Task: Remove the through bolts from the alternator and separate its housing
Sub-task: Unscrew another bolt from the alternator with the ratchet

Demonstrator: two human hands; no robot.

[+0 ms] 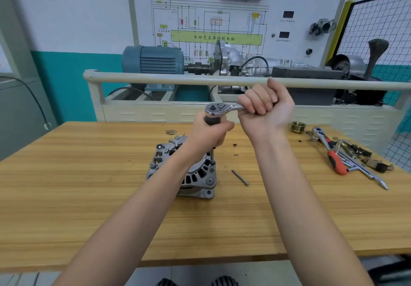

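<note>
A grey aluminium alternator [191, 174] stands on the wooden table [89, 196]. A ratchet wrench [216, 109] sits level above it on a vertical extension bar [212, 155] that reaches down to the alternator's right rim. My left hand [211, 133] grips the extension's dark upper part just under the ratchet head. My right hand [265, 105] is curled round the ratchet's handle, which is hidden in the fist. One long through bolt [240, 177] lies loose on the table, right of the alternator.
At the table's right lie a brass pulley [298, 127], a red-handled ratchet [331, 152], a long bar [367, 173] and small parts [375, 164]. Behind the table stands a training rig with a beige rail [178, 79] and blue motor [152, 60].
</note>
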